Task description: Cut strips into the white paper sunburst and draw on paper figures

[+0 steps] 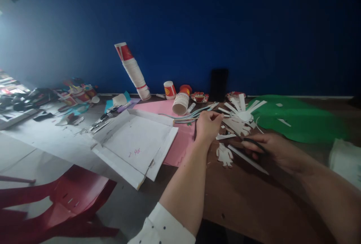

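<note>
My right hand (pixel 266 148) is closed round the black handles of a pair of scissors (pixel 254 142), whose blades point left over the white paper scraps. My left hand (pixel 208 123) is pinched beside the blades; whatever its fingertips hold is too small to make out. A white hand-shaped paper cutout (pixel 225 155) lies on the brown table (pixel 248 202) below both hands. Behind them is a white paper piece with strips fanning out (pixel 245 115). A long white paper strip (pixel 248 159) lies under my right hand. Pale cords (pixel 188 116) run leftward from behind my left hand.
Left of my hands, a shallow white box lid (pixel 126 138) overlaps pink paper (pixel 180 153). A tall leaning stack of paper cups (pixel 134 72) and a shorter lying stack (pixel 181 102) are near the blue wall. Green sheet (pixel 299 119) is at right, a red chair (pixel 76 195) at lower left.
</note>
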The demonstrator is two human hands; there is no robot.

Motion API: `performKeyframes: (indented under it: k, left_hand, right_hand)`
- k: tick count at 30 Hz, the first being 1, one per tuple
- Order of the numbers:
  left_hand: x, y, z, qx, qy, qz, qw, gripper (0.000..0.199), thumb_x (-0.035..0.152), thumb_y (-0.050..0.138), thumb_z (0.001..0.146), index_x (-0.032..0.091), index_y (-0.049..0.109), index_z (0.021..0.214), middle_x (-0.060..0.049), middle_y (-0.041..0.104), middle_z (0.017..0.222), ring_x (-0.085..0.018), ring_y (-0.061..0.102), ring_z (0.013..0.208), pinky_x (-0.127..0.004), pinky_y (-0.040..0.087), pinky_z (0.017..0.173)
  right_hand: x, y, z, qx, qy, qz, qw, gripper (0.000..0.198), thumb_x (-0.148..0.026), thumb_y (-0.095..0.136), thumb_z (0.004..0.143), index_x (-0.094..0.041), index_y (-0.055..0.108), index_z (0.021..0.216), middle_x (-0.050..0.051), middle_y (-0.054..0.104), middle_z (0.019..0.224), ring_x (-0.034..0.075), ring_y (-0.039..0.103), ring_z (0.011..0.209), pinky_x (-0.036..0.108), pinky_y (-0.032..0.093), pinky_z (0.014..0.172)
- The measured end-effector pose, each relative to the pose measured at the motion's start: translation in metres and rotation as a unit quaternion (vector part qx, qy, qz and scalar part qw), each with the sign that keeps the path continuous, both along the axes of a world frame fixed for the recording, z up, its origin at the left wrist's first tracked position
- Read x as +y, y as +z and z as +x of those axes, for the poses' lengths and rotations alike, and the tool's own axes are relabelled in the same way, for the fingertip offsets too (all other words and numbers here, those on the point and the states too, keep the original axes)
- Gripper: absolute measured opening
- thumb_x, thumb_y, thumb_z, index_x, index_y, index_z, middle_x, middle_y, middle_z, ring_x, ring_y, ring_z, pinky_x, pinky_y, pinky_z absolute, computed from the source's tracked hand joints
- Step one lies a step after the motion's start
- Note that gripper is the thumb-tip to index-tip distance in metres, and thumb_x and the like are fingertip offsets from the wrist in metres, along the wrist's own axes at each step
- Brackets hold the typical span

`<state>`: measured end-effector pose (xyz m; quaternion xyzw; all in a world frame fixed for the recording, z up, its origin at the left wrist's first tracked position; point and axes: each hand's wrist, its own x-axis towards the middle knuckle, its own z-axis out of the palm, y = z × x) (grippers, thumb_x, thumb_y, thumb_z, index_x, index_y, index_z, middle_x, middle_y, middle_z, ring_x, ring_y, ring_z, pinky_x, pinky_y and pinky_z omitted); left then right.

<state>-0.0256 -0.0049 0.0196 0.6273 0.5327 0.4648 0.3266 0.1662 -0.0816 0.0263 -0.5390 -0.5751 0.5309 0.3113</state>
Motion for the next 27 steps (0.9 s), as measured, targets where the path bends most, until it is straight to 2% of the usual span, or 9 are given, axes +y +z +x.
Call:
performKeyframes:
  k: [4,9,16,23,27]
  left_hand:
    - [-0.001,0.001,0.0,0.008,0.0,-0.004,1.0,0.02,0.033,0.067,0.083,0.017,0.075,0.076,-0.002,0.065,0.071,-0.016,0.058,0.075,-0.028,0.044,0.077]
    - [-0.001,0.001,0.0,0.004,0.002,0.0,1.0,0.02,0.033,0.067,0.083,0.017,0.075,0.076,-0.002,0.065,0.073,-0.017,0.058,0.076,-0.028,0.044,0.078]
    - [-0.001,0.001,0.0,-0.008,0.0,-0.002,1.0,0.022,0.034,0.066,0.084,0.016,0.074,0.074,-0.002,0.063,0.071,-0.017,0.058,0.077,-0.029,0.043,0.078]
    - [0.001,-0.002,0.0,-0.002,0.008,0.007,1.0,0.02,0.033,0.067,0.083,0.017,0.073,0.074,-0.003,0.063,0.075,-0.018,0.058,0.079,-0.029,0.043,0.08]
    - [-0.002,-0.001,0.0,0.018,0.015,0.031,0.999,0.017,0.031,0.067,0.084,0.017,0.072,0.075,-0.004,0.062,0.083,-0.017,0.057,0.081,-0.028,0.044,0.082]
  right_hand:
    - [0.002,-0.003,0.0,-0.001,0.005,-0.001,1.0,0.044,-0.059,0.082,0.066,-0.016,0.072,0.064,0.002,0.059,0.065,0.012,0.049,0.057,0.025,0.032,0.052]
    - [0.002,-0.006,-0.001,-0.005,-0.014,-0.005,1.0,0.047,-0.063,0.08,0.065,-0.017,0.078,0.076,0.001,0.059,0.063,0.012,0.047,0.056,0.024,0.032,0.051]
    - [-0.003,0.005,-0.006,0.001,-0.02,-0.007,1.0,0.04,-0.053,0.086,0.063,-0.016,0.079,0.076,0.002,0.06,0.065,0.013,0.047,0.057,0.025,0.032,0.051]
    - [-0.001,0.0,-0.002,0.019,-0.033,-0.019,0.999,0.039,-0.053,0.086,0.064,-0.017,0.079,0.076,0.003,0.063,0.068,0.012,0.05,0.057,0.026,0.036,0.052]
    - [-0.002,0.0,-0.001,0.019,-0.043,-0.03,0.998,0.038,-0.052,0.085,0.066,-0.017,0.079,0.078,0.002,0.063,0.067,0.012,0.049,0.056,0.025,0.033,0.051]
